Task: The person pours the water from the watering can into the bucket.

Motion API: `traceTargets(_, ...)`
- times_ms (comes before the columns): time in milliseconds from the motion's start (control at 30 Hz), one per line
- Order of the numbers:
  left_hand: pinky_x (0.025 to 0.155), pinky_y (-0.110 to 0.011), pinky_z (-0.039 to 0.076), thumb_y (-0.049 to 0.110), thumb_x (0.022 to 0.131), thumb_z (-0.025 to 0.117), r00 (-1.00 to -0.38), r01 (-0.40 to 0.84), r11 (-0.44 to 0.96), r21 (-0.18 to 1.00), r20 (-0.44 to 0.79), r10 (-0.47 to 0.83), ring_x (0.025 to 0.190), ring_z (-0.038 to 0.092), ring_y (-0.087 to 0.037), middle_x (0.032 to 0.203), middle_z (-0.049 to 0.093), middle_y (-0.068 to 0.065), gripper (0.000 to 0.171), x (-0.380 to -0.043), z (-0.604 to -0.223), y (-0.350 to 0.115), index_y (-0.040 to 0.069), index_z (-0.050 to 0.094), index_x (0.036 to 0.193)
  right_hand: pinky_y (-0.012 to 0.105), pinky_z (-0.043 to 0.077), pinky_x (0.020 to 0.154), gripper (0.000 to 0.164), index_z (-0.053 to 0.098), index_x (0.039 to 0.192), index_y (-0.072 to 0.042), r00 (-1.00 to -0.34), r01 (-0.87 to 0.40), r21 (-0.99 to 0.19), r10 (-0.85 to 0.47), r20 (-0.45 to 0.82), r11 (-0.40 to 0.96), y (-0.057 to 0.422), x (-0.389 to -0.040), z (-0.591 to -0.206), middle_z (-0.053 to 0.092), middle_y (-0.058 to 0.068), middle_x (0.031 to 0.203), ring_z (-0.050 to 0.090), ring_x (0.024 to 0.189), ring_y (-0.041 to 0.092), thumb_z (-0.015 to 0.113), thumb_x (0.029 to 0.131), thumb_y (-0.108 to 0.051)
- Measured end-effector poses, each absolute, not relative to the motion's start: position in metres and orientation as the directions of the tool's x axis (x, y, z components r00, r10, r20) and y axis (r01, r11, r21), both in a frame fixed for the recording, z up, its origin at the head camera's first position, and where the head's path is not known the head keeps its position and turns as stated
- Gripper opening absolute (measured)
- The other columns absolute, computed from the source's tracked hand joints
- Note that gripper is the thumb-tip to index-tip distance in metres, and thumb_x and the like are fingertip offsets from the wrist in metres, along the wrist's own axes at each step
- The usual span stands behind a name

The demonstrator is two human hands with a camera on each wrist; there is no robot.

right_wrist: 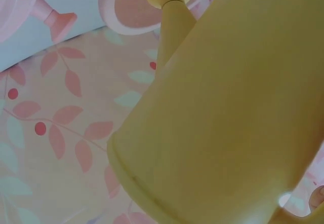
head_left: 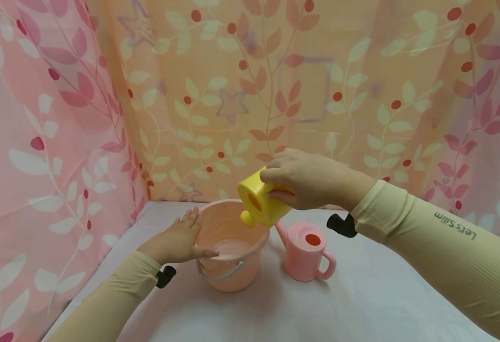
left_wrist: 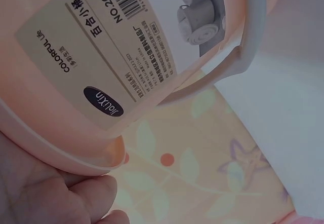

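Observation:
My right hand [head_left: 305, 178] grips a yellow watering can [head_left: 271, 209], tilted with its round spout head over the mouth of a peach bucket [head_left: 237, 275]. In the right wrist view the can's yellow body [right_wrist: 217, 107] fills much of the picture, and the handle is mostly out of sight. My left hand [head_left: 173, 242] rests on the bucket's left rim, fingers extended and thumb across the front edge. The left wrist view shows the bucket's printed label [left_wrist: 96, 57] and the palm against the rim. Whether water is flowing I cannot tell.
A pink watering can [head_left: 303, 254] stands upright just right of the bucket, its spout close to the bucket. The bucket's grey handle [head_left: 228, 273] hangs down in front. Leaf-patterned curtains [head_left: 275, 95] enclose the white table [head_left: 361, 304] at the back and sides.

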State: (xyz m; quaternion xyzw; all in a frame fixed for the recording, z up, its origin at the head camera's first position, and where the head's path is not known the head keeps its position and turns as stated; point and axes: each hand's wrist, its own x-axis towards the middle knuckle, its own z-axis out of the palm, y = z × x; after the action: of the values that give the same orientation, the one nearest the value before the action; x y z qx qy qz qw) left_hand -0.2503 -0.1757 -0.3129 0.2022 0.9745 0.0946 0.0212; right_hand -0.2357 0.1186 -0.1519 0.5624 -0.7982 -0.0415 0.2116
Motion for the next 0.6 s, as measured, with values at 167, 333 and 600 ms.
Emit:
traceTargets(167, 0.106, -0.058, 0.010, 0.078, 0.072, 0.044, -0.916, 0.394, 0.900, 0.185, -0.002, 0.401, 0.136, 0.006, -0.042, 0.148, 0.006, -0.029, 0.118, -0.2506, -0.3146, -0.1763, -0.012, 0.013, 0.141, 0.029, 0.037, 0.074, 0.023, 0.046, 0.074, -0.014, -0.272, -0.881, 0.307, -0.917, 0.291, 0.359, 0.1182, -0.2368, -0.1523, 0.050, -0.007, 0.070, 0.047, 0.075, 0.013, 0.066, 0.083, -0.018)
traceTargets(333, 0.106, -0.058, 0.010, 0.078, 0.071, 0.046, -0.917, 0.392, 0.900, 0.192, 0.001, 0.399, 0.136, 0.005, -0.042, 0.147, 0.006, -0.030, 0.118, -0.2508, -0.3142, -0.1766, -0.012, 0.013, 0.141, 0.028, 0.036, 0.072, 0.023, 0.046, 0.074, -0.014, -0.271, -0.882, 0.304, -0.915, 0.298, 0.360, 0.1180, -0.2360, -0.1529, 0.050, -0.006, 0.070, 0.046, 0.073, 0.013, 0.066, 0.083, -0.018)
traceTargets(600, 0.107, -0.057, 0.011, 0.077, 0.072, 0.046, -0.916, 0.395, 0.899, 0.192, 0.009, 0.400, 0.136, 0.006, -0.041, 0.148, 0.007, -0.029, 0.117, -0.2503, -0.3144, -0.1756, -0.012, 0.014, 0.141, 0.029, 0.038, 0.072, 0.023, 0.047, 0.074, -0.014, -0.274, -0.883, 0.298, -0.913, 0.302, 0.363, 0.1190, -0.2359, -0.1550, 0.054, -0.002, 0.076, 0.050, 0.077, 0.015, 0.067, 0.082, -0.018)
